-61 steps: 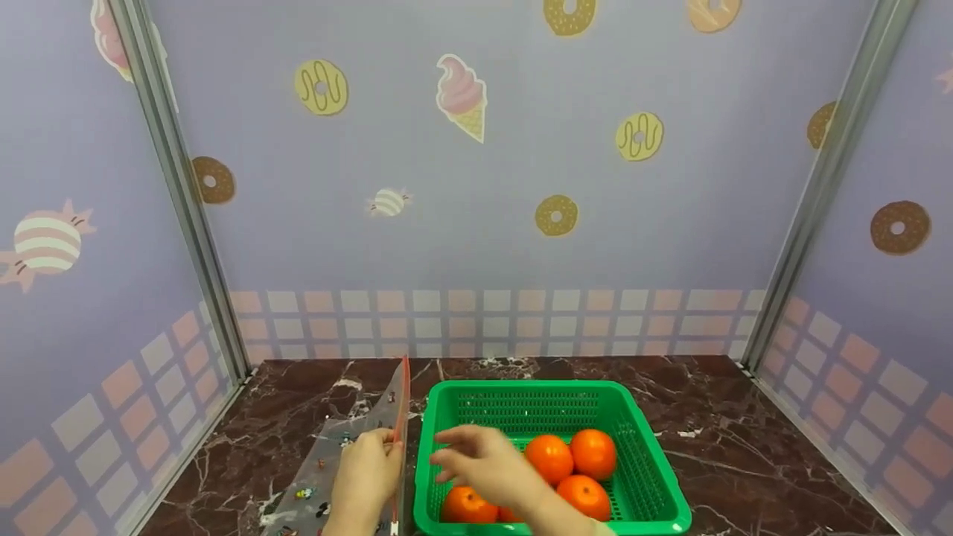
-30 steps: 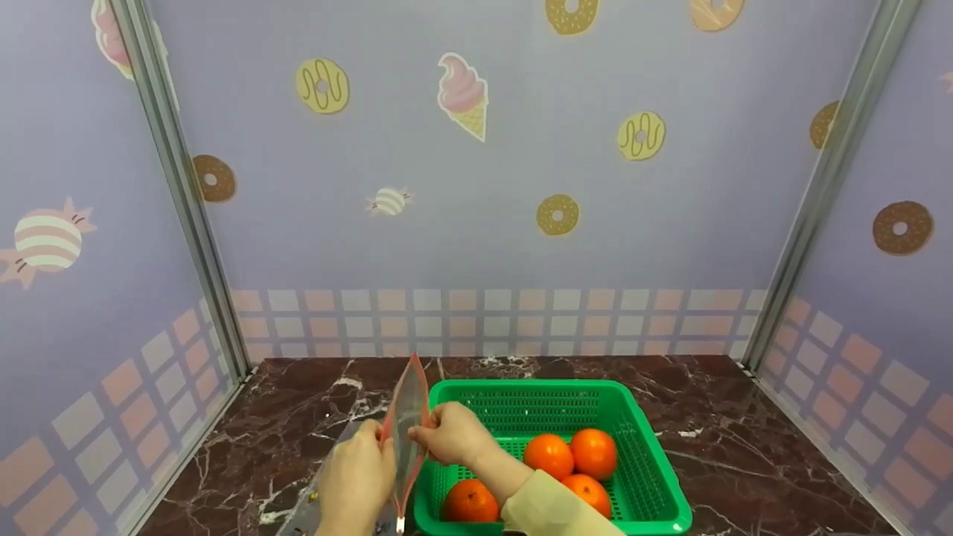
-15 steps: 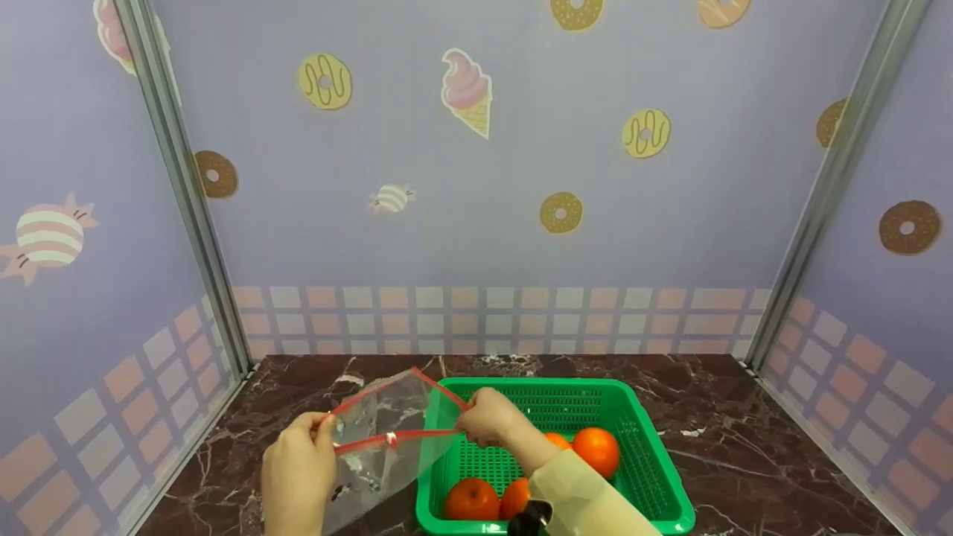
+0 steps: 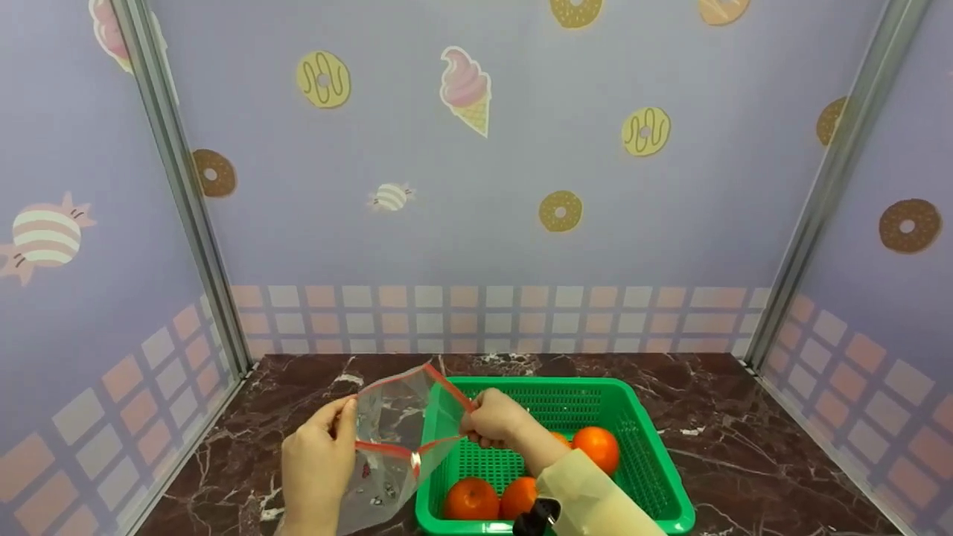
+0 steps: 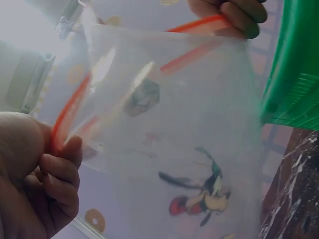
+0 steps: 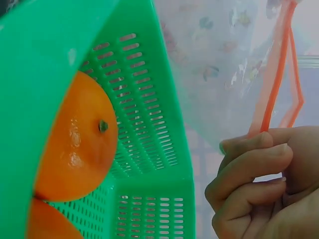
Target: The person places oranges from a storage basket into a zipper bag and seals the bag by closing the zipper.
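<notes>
A clear zip bag [image 4: 387, 476] with a red-orange zip strip and printed cartoon figures hangs with its mouth spread wide. My left hand [image 4: 319, 458] pinches the left side of that mouth between thumb and curled fingers. On the opposite side my right hand [image 4: 493, 418] grips the rim, above the green basket's left part. In the left wrist view the bag [image 5: 199, 124] shows a cartoon dog print and holds no fruit. Oranges [image 4: 595, 450] lie in the green plastic basket [image 4: 666, 476]; my right forearm partly hides some of them.
The basket stands on a dark red marbled tabletop [image 4: 752, 447], right of the bag. Behind rises a lilac wall [image 4: 506, 246] with sweets printed on it, and metal posts [image 4: 811, 208] stand at the corners. A black wrist device [image 4: 536, 515] overlaps the basket's front.
My right hand moved from over the basket to the bag's rim and took hold. The bag's mouth went from flat to wide apart, and the bag was lifted and turned toward the basket.
</notes>
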Available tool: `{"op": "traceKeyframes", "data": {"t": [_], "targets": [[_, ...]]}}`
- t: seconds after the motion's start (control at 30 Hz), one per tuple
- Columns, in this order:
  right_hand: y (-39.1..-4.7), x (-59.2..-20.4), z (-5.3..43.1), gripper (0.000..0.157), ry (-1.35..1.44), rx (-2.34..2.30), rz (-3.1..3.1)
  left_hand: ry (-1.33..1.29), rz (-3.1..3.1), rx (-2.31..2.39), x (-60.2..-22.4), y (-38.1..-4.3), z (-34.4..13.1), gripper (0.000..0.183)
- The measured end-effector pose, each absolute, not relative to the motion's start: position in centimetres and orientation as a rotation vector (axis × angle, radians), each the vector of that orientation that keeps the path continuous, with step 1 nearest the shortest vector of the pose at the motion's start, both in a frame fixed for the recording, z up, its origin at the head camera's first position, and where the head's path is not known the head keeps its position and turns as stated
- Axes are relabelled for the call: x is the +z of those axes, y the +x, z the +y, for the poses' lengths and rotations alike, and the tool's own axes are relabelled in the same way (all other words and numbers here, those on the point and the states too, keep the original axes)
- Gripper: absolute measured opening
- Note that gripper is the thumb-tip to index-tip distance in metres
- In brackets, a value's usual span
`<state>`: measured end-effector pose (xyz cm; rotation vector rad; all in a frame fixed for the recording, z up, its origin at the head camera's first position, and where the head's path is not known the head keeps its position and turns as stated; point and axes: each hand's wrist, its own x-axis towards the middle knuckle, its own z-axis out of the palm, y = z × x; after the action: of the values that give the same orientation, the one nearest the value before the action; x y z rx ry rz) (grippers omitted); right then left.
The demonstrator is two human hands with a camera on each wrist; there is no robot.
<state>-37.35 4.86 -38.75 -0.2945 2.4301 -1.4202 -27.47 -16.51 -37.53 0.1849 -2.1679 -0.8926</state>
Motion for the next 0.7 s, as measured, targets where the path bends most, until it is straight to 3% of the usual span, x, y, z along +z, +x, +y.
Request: {"op": "traceKeyframes", "data": {"t": [0.4, 0.7], "targets": [[-36.3, -39.0, 4.6, 0.02, -0.407, -1.508, 2.381, 0.177, -2.179, -0.914, -38.6, -28.7, -15.2, 0.025], [-34.8, -38.4, 6.3, 0.048, -0.402, -1.709, 2.307, 0.191, -2.172, -0.912, -38.8, -28.9, -15.2, 0.025]]}}
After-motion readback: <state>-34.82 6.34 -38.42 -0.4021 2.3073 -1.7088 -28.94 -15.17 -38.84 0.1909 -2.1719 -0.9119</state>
